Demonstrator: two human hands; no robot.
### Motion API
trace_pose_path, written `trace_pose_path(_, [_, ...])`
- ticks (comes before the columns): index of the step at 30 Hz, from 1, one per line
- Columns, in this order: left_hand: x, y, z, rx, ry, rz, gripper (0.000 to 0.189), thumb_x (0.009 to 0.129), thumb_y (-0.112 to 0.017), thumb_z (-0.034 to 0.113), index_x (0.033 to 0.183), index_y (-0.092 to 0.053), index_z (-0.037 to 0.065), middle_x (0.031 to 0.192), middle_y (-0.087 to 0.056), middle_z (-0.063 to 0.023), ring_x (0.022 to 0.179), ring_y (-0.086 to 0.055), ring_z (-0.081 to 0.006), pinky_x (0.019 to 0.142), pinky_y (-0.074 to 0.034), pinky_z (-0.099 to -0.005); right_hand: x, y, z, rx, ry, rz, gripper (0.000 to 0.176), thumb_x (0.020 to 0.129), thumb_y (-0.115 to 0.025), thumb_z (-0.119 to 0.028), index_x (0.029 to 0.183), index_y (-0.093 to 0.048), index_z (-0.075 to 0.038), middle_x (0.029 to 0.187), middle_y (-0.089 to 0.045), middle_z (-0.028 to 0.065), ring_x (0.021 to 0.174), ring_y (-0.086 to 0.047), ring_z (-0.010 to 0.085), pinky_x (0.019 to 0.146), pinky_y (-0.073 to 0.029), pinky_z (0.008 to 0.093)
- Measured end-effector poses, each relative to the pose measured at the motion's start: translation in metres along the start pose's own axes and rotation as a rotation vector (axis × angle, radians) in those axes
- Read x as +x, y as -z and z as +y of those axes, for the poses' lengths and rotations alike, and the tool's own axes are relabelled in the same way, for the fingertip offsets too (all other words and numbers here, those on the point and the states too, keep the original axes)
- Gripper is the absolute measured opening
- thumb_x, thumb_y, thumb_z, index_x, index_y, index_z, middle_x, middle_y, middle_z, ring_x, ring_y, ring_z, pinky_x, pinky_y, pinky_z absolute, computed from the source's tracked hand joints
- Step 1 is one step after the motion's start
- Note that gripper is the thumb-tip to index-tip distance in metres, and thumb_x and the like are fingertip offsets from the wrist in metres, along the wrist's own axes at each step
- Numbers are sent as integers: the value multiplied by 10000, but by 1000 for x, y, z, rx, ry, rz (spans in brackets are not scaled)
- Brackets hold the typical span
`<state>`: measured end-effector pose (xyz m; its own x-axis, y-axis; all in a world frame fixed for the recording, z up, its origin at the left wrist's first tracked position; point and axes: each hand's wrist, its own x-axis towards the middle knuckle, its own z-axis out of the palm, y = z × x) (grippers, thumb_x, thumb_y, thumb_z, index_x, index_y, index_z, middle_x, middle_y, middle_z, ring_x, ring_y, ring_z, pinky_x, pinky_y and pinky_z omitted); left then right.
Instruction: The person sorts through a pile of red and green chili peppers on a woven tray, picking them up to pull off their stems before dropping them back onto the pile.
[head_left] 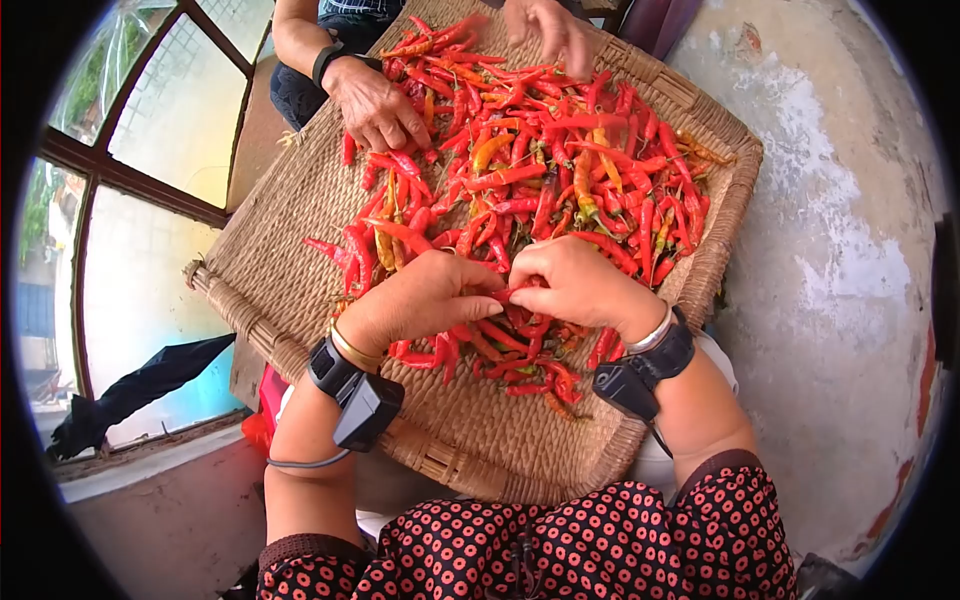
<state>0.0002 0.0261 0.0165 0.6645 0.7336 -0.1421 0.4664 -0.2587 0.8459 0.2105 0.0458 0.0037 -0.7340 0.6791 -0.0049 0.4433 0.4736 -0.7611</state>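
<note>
Your left hand (420, 300) and right hand (580, 285) meet at one red chili (512, 293) — each pinched tight on it — by the near edge of the woven tray (290, 245).

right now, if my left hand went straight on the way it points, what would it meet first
The left hand points at the chili pinched between both hands; the right hand seems right behind it.
</note>
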Motion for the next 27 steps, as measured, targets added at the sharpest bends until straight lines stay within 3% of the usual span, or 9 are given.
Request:
trace_pose_path(2, [0,0,2,-51,52,-52,209,804,-606,151,946,-617,-2,706,-616,-131,669,-612,-194,641,-476,-299,-1,7,-6,174,-83,0,144,729,-622,-154,774,-619,-17,700,-605,86,656,-594,207,612,-460,343])
trace_pose_path(4, [-1,0,1,-55,79,-49,203,831,-596,172,926,-617,-5,671,-612,-92,638,-599,-145,604,-471,-280,-2,13,-15,436,-226,-8,127,797,-622,-131,835,-618,-9,680,-582,21,593,-533,78,563,-443,256])
trace_pose_path(7, [-5,10,12,-331,320,-82,166,877,-560,165,896,-613,10,683,-624,-17,590,-549,-50,529,-438,-204,-1,12,-12,820,-342,141,162,834,-602,-147,916,-598,-8,719,-581,2,577,-524,64,529,-431,211])
trace_pose_path(11, [-12,25,8,-389,310,-19,188,902,-528,193,872,-614,29,666,-622,-2,515,-501,-20,457,-384,-167,0,13,-2,833,-313,410,222,864,-574,-161,1027,-551,-13,750,-568,-4,563,-508,51,499,-419,184])
trace_pose_path(17, [-21,38,6,-547,312,187,203,912,-505,217,874,-610,48,670,-608,14,539,-529,-28,430,-370,-166,3,2,-5,836,-314,371,259,867,-562,-157,1061,-540,13,729,-535,-12,566,-510,52,509,-427,192])
trace_pose_path(21, [-20,48,0,-596,180,443,234,921,-490,239,949,-628,53,673,-609,-1,477,-446,-22,436,-340,-154,3,3,-4,755,-323,331,264,868,-551,-141,1079,-533,16,753,-541,-3,587,-510,52,544,-435,192])
trace_pose_path(23, [-15,54,-9,-605,148,481,290,927,-476,237,1134,-556,51,720,-621,-25,466,-415,-26,438,-326,-158,3,3,-6,748,-338,306,261,874,-537,-121,1094,-519,20,779,-547,5,605,-505,56,574,-443,193])
trace_pose_path(25, [-7,54,-18,-1110,-61,860,401,932,-463,224,1291,-408,55,820,-628,-45,495,-432,-31,438,-320,-163,3,1,-7,727,-349,302,248,869,-541,-114,1079,-529,17,777,-549,2,607,-501,53,576,-441,189])
trace_pose_path(27, [-10,55,-22,-1053,-14,818,520,920,-485,227,1368,-276,65,919,-621,-63,532,-451,-42,460,-341,-175,4,-4,-5,701,-352,280,240,865,-545,-109,1070,-535,15,771,-549,0,609,-501,51,574,-441,190])
